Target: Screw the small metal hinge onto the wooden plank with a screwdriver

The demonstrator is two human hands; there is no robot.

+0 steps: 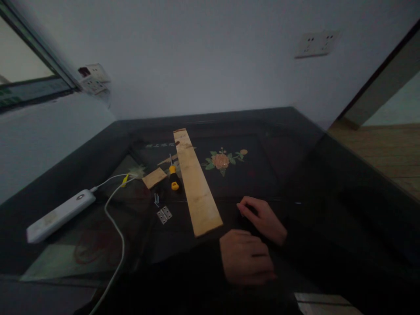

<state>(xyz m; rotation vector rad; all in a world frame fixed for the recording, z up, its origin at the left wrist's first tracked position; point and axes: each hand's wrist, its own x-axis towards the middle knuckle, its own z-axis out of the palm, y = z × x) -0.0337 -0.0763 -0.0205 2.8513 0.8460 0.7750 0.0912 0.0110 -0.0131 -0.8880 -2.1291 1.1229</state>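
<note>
My left hand [246,258] rests at the near side of the dark table, back upward, with its fingers curled in. Just beyond it, my right hand [263,218] lies on the tabletop in a loose fist, thumb against the bent forefinger. Nothing shows in either hand. Left of both hands, and apart from them, lies a long wooden board [198,188]. Beside the board are a yellow-and-black screwdriver [174,177], a small wooden block [154,178], several screws [156,199] and a metal hinge [164,215].
A white power strip [61,214] lies at the left, its white cable [122,236] looping toward the near edge. The dark table [249,183] has a painted flower and meets the wall at the back. Wall sockets [317,44] are above it.
</note>
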